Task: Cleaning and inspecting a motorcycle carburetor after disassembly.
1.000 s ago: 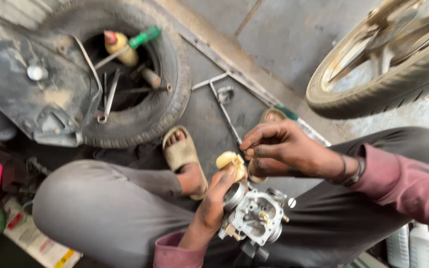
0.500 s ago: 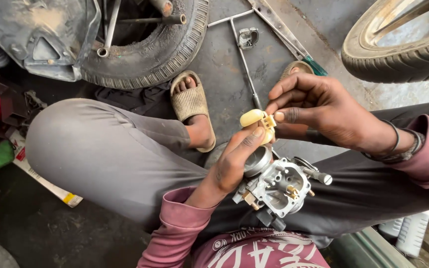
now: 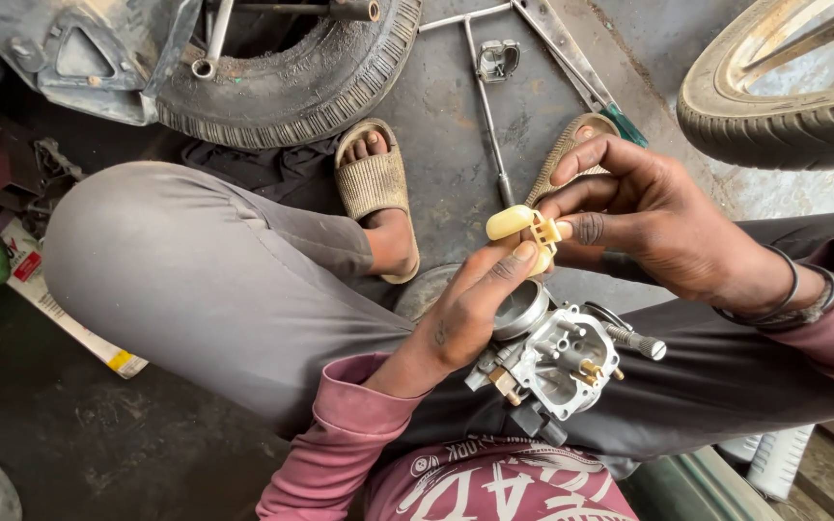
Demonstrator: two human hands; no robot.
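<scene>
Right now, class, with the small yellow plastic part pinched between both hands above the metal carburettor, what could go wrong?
1. The small yellow plastic float is held only by fingertips of the left hand and right hand; it could slip to the dirty concrete floor.
2. The silver metal carburettor lies open on the lap, loosely supported, so it might tip off or collect grit.
</scene>
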